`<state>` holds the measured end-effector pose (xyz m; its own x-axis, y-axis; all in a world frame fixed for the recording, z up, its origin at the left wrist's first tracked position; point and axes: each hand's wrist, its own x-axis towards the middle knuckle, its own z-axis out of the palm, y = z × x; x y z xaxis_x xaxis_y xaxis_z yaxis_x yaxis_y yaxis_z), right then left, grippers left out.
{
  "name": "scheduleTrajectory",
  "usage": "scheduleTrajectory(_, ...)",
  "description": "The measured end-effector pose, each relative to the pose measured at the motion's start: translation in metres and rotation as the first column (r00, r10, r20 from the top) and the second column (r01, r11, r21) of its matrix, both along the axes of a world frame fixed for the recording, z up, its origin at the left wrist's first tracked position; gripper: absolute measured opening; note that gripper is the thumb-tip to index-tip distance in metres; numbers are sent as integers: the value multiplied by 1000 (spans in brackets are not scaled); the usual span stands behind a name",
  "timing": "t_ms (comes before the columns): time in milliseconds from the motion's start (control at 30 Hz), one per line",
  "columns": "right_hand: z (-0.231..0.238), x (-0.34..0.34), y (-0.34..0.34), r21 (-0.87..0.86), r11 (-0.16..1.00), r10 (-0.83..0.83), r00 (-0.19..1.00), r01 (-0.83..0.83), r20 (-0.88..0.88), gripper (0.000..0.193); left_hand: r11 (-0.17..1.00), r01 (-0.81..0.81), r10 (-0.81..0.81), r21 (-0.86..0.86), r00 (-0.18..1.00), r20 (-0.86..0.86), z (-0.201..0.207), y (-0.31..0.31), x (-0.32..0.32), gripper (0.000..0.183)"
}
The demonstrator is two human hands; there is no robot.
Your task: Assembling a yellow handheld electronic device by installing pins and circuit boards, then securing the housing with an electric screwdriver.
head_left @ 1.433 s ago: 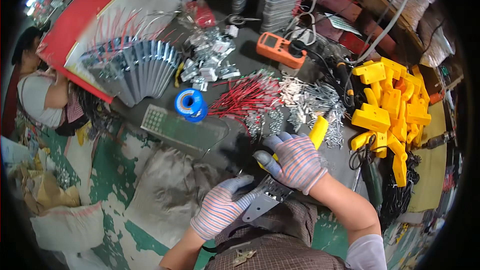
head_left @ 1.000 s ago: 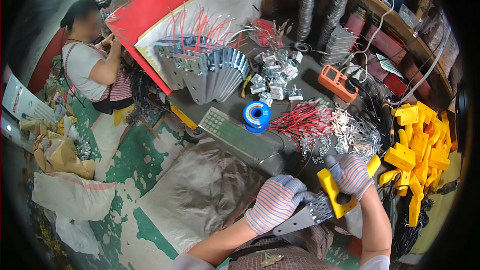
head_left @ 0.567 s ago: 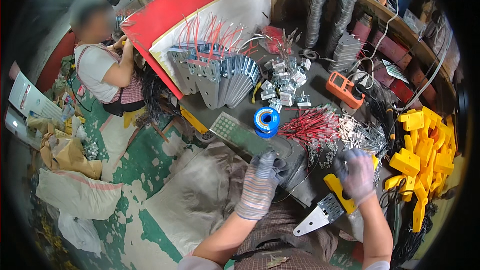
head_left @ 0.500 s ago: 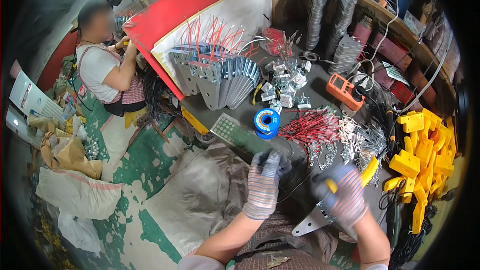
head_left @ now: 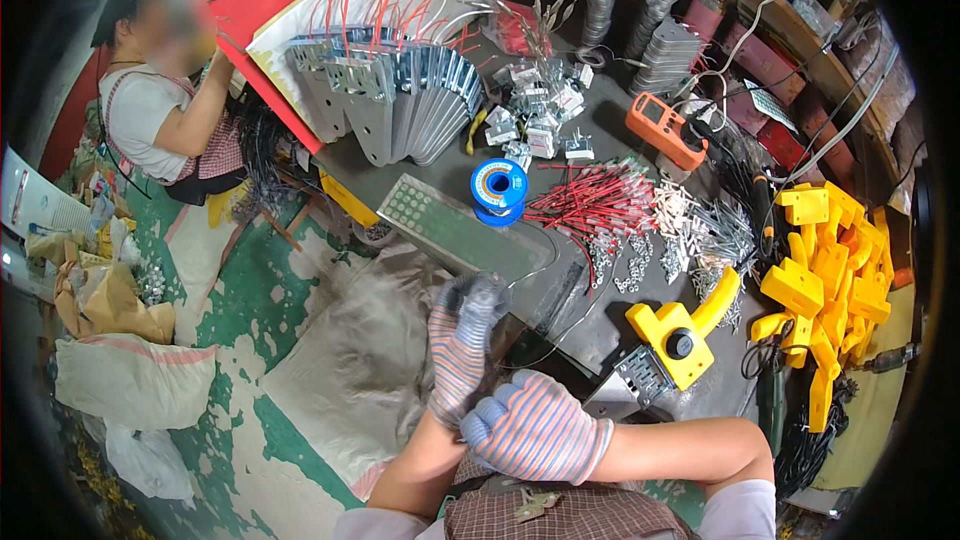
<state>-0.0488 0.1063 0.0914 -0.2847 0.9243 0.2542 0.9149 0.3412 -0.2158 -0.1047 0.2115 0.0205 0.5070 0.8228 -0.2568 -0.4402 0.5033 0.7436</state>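
My left hand (head_left: 462, 345), in a striped glove with dark grey fingers, is raised at the table's front edge with its fingers curled together. My right hand (head_left: 538, 428), in a matching glove, is closed beside my left wrist, its knuckles at the cuff of the left glove. Whether either hand holds anything is hidden. To the right, a yellow plastic handle (head_left: 722, 302) with a black round knob (head_left: 680, 343) lies on the table, joined to a metal bracket (head_left: 632, 382). Neither hand touches it.
A blue solder spool (head_left: 498, 190) stands beside a green perforated plate (head_left: 430, 223). Red wires (head_left: 600, 202), screws (head_left: 728, 230) and an orange meter-like device (head_left: 665, 130) lie beyond. Yellow handles (head_left: 830, 280) pile up right; metal plates (head_left: 385, 90) stand back left. A co-worker (head_left: 150, 110) sits far left.
My right hand has left the yellow handle and moved left to my left wrist. The handle now rests on the table with its bracket. The whole view has shifted a little.
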Motion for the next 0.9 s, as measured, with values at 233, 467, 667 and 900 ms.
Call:
scheduleTrajectory(233,-20,21,-8,-251,967,-114,964,51,-240,27,885,-348,438,309,845,-306,-69,122,-37,28)
scheduleTrajectory(467,-17,41,-28,-340,936,-231,895,96,-381,26,887,-75,324,456,803,-499,-81,181,-26,19)
scheduleTrajectory(667,-23,44,-42,-285,950,-250,858,127,-449,21,904,116,188,412,757,-626,-55,193,-26,18)
scheduleTrajectory(900,-30,39,-47,-217,969,-210,847,115,-489,23,993,103,-51,54,805,-591,-55,193,-37,22)
